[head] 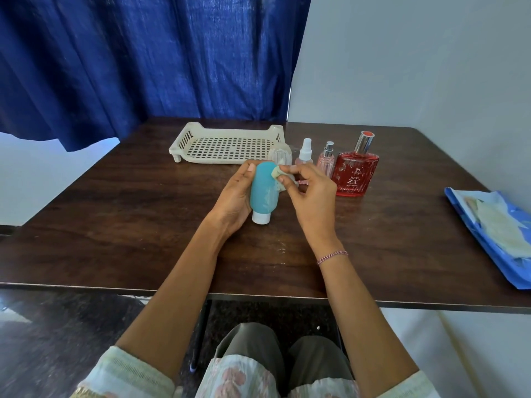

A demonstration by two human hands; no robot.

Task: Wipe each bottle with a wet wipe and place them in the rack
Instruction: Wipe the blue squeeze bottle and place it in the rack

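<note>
Teal bottle (263, 193) is in our left hand (232, 202), mid-table, just near of the rack (227, 145). White cap points toward us, base points far. We can't tell if the cap touches the table (129, 219).

Left hand: fingers wrapped round the bottle's left side, thumb tip at its far end. Clamped on the bottle.

Right hand (310, 193): thumb and forefinger pinch a crumpled wet wipe (280, 179), which sits against the bottle's far right side. The other fingers are loosely curled. Thread bracelet (332, 257) on that wrist.

Rack is cream, perforated, at far centre of the table.

Other bottles stand upright in a row right of the rack:
- clear rounded bottle (280, 155), just beside the rack's near right corner, partly hidden by our fingers
- small spray bottle (304, 153) with a white pump top and pinkish contents
- pink perfume bottle (326, 160) with a silver top
- red perfume bottle (355, 173) marked RED ZX, largest, at the right end

Blue wipe pack (494, 234) lies at the table's right edge, well apart from the bottles, open with a wipe showing. Blue curtain (143, 53) hangs behind the far edge.
</note>
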